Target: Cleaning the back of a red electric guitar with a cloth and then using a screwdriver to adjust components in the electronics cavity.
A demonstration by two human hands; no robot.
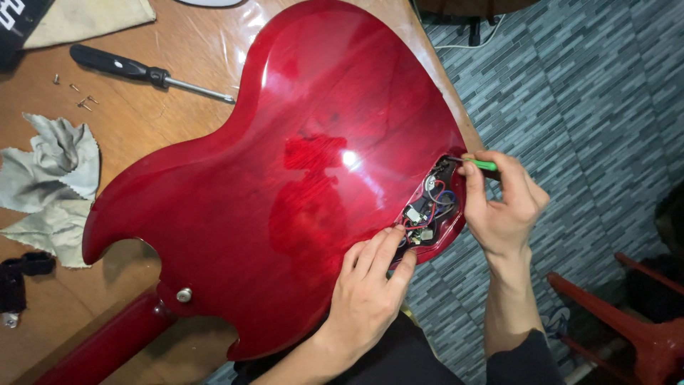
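A glossy red electric guitar body (285, 178) lies back side up on a wooden table (164, 53). Its control cavity (427, 207) is uncovered near the lower right edge, showing coloured wires and small parts. My left hand (367, 292) rests on the body with its fingertips at the cavity's lower end, touching the wires. My right hand (502, 207) grips a small green-handled tool (479, 164) whose thin metal tip points into the cavity's upper end.
A black-handled screwdriver (142, 71) lies at the upper left beside several small loose screws (80, 96). A grey cloth (50, 185) sits at the left, with a black part (18, 274) below it. Red legs (627, 321) stand on grey patterned flooring (584, 93).
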